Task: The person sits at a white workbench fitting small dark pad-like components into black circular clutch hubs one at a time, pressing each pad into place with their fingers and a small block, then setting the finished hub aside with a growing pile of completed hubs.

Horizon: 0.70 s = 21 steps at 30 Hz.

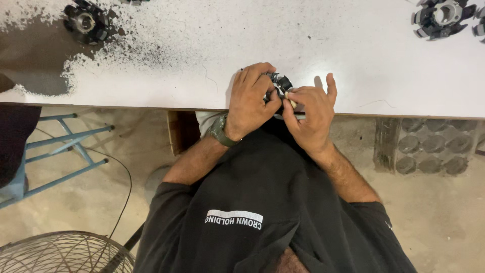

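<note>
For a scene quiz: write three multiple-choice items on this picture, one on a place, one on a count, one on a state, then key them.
1. Where are the hands working?
A. At the table's near edge
B. Over the floor fan
C. On the blue stand

2. How many hands touch the small black part?
A. None
B. One
C. Two

3. The white table's top left is
A. spotless
B. speckled with dark grit
C. cloth-covered

Key: A, the left hand and right hand sit at the table edge; C, both clasp the black part; B, dark grit spreads there.

Black short-sleeved shirt (273,202) with white printed chest strip, dark green wristwatch (221,131) on left wrist, bare forearms
</note>
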{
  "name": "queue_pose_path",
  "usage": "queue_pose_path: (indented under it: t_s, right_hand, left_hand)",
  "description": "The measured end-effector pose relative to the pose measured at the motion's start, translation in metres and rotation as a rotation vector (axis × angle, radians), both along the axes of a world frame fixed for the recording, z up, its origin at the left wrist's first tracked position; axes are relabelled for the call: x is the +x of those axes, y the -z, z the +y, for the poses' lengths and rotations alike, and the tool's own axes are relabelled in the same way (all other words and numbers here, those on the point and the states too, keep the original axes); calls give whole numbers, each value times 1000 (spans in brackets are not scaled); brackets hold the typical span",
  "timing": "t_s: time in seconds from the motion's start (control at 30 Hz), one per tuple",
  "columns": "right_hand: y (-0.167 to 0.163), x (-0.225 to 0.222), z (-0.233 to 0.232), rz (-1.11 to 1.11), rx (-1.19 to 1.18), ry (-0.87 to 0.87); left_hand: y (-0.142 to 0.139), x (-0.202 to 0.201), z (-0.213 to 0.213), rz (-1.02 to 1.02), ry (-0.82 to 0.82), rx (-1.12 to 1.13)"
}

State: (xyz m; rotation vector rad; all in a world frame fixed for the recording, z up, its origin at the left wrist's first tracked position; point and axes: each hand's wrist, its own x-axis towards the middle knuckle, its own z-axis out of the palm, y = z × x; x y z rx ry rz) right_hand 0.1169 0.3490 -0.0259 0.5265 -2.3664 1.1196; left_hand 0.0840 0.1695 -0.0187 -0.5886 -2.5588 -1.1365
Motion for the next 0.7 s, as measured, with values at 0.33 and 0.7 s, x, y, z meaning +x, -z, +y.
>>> queue_pose_path:
  t_s: [0.33,0.7]
  right_hand:
    - [-11,-2,-3,-25,136,-6]
    - [1,-7,-5,-4,-33,76]
  left_hand:
    - [-3,0,-3,11,6,37]
    - [-18,-10,-20,35,92,-124]
